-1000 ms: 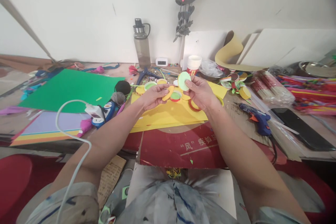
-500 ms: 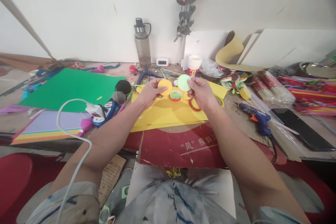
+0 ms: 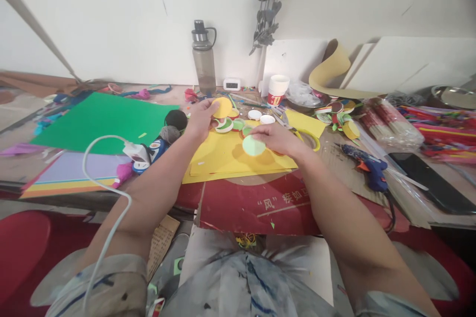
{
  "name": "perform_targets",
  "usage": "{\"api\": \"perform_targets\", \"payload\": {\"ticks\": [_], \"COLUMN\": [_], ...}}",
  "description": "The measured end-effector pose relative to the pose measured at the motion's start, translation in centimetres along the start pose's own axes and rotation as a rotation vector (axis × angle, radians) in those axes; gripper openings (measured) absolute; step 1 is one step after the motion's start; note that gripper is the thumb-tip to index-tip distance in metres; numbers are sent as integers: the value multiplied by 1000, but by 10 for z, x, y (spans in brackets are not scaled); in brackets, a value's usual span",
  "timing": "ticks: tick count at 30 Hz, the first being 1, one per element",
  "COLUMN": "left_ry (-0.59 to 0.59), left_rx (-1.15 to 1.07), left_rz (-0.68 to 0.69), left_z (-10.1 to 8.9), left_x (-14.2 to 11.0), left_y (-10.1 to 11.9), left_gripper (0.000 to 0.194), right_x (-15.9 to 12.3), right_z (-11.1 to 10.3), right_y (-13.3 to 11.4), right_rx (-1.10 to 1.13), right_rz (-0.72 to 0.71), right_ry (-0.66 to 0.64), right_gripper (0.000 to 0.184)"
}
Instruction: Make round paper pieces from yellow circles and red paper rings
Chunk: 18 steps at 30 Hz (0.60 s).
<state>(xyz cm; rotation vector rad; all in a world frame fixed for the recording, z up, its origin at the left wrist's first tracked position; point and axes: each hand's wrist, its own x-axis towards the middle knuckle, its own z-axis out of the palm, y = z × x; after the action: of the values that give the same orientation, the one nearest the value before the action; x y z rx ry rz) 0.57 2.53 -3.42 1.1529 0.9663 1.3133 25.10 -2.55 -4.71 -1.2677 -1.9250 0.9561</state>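
Note:
Between the thumb and fingers of my left hand is a yellow paper disc, raised over the far side of the yellow paper sheets. My right hand pinches a pale green paper disc by its edge, lower and nearer to me, above the same sheets. Green-and-white round pieces lie beyond and between the hands. Two white round lids sit behind my right hand. Yellow-handled scissors are just right of it, partly hidden.
A hot glue gun and a black phone lie at the right. Green paper and a blue power strip with a white cable are at the left. A water bottle and a paper cup stand at the back.
My hands have moved apart. The left one went up and left with the yellow disc; the right one came down towards me with the green disc. White lids now show behind.

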Motion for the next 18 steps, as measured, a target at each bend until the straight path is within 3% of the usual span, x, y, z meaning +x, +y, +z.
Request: {"api": "perform_targets", "payload": {"ticks": [3,9,12,18], "left_ry": [56,112,104,196], "left_rx": [-19,55,100,469], "left_rz": [51,101,59,47], "left_z": [-7,-17,-19,-27], "left_x": [4,10,14,24], "left_y": [8,15,10,-12], "left_gripper": [25,28,27,33], "right_x": [-4,-6,-6,-4], "right_z": [7,13,14,17], "right_y": [-8,-13,-14,-9], "right_rx": [-117,-333,-310,-236], "right_rz": [24,40,28,29], "right_ry": [-201,-263,-240,-77], "right_gripper": [17,32,21,30]}}
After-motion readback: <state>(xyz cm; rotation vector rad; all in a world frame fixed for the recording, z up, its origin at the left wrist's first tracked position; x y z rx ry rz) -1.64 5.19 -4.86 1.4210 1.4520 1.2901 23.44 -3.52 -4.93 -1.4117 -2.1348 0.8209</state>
